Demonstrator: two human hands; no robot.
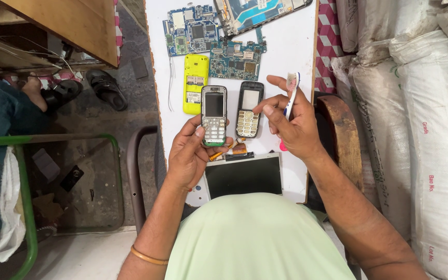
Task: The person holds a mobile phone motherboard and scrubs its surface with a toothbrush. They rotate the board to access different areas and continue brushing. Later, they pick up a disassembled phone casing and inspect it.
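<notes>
- White sacks [431, 129] stand stacked beside a narrow white desk [296, 52], with a grey floor on its other side.
- The left hand [190, 153] grasps a small grey keypad phone [214, 115], held upright just above the desk.
- The right hand [294, 124] pinches a white and pink toothbrush [291, 96], bristles up, just beside the phone.
- A black phone front cover with a pale keypad [249, 109] lies on the desk between phone and toothbrush.
- A yellow phone back shell [196, 83] lies beyond the phone, near blue circuit boards [237, 59].
- A dark flat screen panel [243, 176] lies below the phone.
</notes>
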